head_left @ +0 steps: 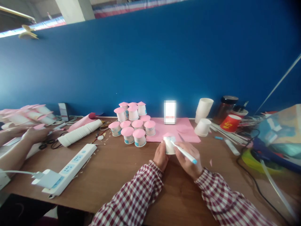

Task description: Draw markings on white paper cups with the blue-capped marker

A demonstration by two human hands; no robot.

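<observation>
A white paper cup (169, 147) with a pink paper cone on top stands upright in front of me. My left hand (161, 156) is closed around its left side. In my right hand (190, 158) is a white marker pen (187, 154) with a light blue end, its tip at the cup's upper side. Just behind lies a sheet of pink paper (188, 128). To the left stand several finished-looking cups with pink cone tops (139, 138), some showing blue drawing.
A power strip (72, 164) with a plugged-in charger lies left, near a stack of paper cups (80, 133). A co-worker's hands (35, 136) are at far left. On the right are white cups (202, 127), a red cup (230, 123), a jar (227, 108) and a glue gun (270, 153).
</observation>
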